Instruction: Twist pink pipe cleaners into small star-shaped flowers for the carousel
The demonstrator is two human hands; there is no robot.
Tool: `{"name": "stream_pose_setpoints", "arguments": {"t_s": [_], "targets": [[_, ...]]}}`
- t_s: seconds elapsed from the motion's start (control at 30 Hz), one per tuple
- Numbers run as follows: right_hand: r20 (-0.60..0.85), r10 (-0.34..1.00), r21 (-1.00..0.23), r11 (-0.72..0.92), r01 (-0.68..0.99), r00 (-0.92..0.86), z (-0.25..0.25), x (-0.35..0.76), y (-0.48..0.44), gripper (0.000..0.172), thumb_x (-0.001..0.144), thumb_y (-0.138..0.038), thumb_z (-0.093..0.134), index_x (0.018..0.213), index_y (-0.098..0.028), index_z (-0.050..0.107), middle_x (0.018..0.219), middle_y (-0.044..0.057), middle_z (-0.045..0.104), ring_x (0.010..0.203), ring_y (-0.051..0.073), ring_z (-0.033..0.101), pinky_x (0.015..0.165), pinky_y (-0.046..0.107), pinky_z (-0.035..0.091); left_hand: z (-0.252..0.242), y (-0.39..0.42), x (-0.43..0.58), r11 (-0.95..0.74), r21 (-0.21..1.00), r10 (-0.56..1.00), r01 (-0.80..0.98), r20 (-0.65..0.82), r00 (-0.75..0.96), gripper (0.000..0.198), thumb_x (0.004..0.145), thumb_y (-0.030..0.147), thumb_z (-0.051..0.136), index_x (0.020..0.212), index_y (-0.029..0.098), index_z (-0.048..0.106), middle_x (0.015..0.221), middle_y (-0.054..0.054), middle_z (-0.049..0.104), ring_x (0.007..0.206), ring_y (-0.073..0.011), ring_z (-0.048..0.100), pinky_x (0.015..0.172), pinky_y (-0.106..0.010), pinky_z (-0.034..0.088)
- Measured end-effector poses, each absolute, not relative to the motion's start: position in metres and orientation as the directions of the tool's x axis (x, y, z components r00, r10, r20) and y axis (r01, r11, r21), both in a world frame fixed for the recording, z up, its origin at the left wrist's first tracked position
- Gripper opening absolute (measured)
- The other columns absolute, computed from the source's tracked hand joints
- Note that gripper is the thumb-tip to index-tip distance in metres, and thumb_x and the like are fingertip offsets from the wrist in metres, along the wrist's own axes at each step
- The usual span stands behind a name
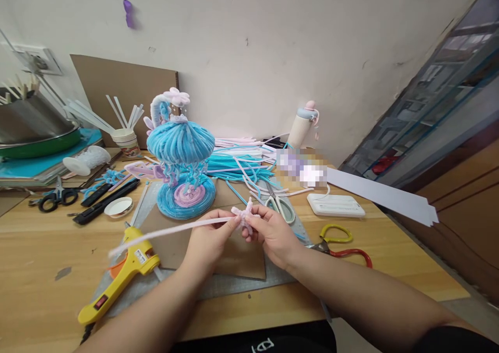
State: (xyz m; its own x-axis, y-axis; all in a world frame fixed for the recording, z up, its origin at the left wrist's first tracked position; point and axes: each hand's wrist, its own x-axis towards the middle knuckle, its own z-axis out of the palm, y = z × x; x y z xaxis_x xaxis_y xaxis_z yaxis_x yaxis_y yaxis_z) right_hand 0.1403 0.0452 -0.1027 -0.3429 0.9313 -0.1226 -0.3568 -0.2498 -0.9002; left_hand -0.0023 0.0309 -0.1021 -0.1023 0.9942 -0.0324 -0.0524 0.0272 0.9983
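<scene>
Between both hands is a pale pink pipe cleaner (175,229), bent at one end into a small looped, star-like shape. My left hand (212,238) pinches it by the loops, and its long straight tail sticks out to the left. My right hand (273,233) grips the looped end from the other side; its fingers partly hide the loops. Just beyond the hands stands a blue jellyfish-shaped lamp (181,142) of fuzzy pipe cleaners on a round blue and pink base. Below the hands lies a sheet of cardboard (241,262).
A yellow glue gun (125,275) lies at left, near black-handled scissors (58,194). White-handled scissors (286,210) and red-and-yellow-handled scissors (335,241) lie at right, by a white power bank (336,205). Blue and pink pipe cleaners (237,166) are heaped behind, near a bottle (302,124).
</scene>
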Motion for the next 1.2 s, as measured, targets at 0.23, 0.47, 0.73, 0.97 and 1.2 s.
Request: {"name": "stream_pose_setpoints", "arguments": {"t_s": [0.23, 0.47, 0.73, 0.97, 1.2], "targets": [[-0.238, 0.878, -0.867, -0.385, -0.317, -0.414, -0.099, 0.149, 0.054, 0.028, 0.063, -0.029, 0.076, 0.071, -0.015, 0.053, 0.056, -0.006, 0.047, 0.043, 0.003, 0.031, 0.038, 0.016, 0.019, -0.094, 0.031, -0.014, -0.532, 0.610, 0.815, 0.587, 0.557, 0.160, 0.015, 0.081, 0.022, 0.056, 0.077, 0.021, 0.070, 0.085, -0.008, 0.067, 0.080, -0.0188, 0.059, 0.074, -0.031, 0.045], [-0.091, 0.922, -0.996, -0.092, 0.014, -0.377, -0.095, 0.153, 0.057, 0.030, 0.059, -0.034, 0.077, 0.067, -0.015, 0.055, 0.059, -0.004, 0.050, 0.052, 0.007, 0.040, 0.047, 0.021, 0.029, -0.093, 0.033, -0.017, -0.703, 0.367, 0.689, 0.610, 0.566, 0.453, 0.017, 0.085, 0.016, 0.050, 0.084, 0.020, 0.067, 0.084, -0.007, 0.068, 0.081, -0.0184, 0.060, 0.074, -0.031, 0.046], [0.001, 0.889, -0.998, -0.029, -0.060, -0.459, -0.090, 0.154, 0.054, 0.026, 0.074, -0.040, 0.066, 0.076, -0.015, 0.061, 0.066, -0.002, 0.056, 0.058, 0.009, 0.048, 0.056, 0.023, 0.037, -0.098, 0.029, -0.014, -0.640, 0.488, 0.730, 0.594, 0.627, 0.271, 0.012, 0.083, 0.017, 0.055, 0.082, 0.021, 0.067, 0.082, -0.005, 0.070, 0.079, -0.0172, 0.063, 0.075, -0.029, 0.047], [-0.141, 0.859, -0.990, -0.135, 0.048, -0.492, -0.091, 0.156, 0.056, 0.031, 0.072, -0.044, 0.067, 0.067, -0.014, 0.061, 0.055, -0.002, 0.055, 0.047, 0.008, 0.049, 0.046, 0.021, 0.038, -0.096, 0.031, -0.014, -0.667, 0.485, 0.725, 0.566, 0.599, 0.340, 0.015, 0.082, 0.020, 0.055, 0.078, 0.022, 0.070, 0.087, -0.007, 0.068, 0.081, -0.0190, 0.059, 0.075, -0.032, 0.045], [-0.151, 0.760, -0.989, -0.111, 0.102, -0.632, -0.093, 0.166, 0.061, 0.027, 0.076, -0.040, 0.065, 0.076, -0.013, 0.063, 0.063, 0.000, 0.061, 0.051, 0.007, 0.050, 0.047, 0.018, 0.037, -0.090, 0.030, -0.011, -0.292, 0.901, 0.956, 0.322, 0.263, 0.132, 0.006, 0.076, 0.022, 0.063, 0.074, 0.019, 0.068, 0.075, -0.004, 0.071, 0.073, -0.0190, 0.064, 0.068, -0.027, 0.047]]}}
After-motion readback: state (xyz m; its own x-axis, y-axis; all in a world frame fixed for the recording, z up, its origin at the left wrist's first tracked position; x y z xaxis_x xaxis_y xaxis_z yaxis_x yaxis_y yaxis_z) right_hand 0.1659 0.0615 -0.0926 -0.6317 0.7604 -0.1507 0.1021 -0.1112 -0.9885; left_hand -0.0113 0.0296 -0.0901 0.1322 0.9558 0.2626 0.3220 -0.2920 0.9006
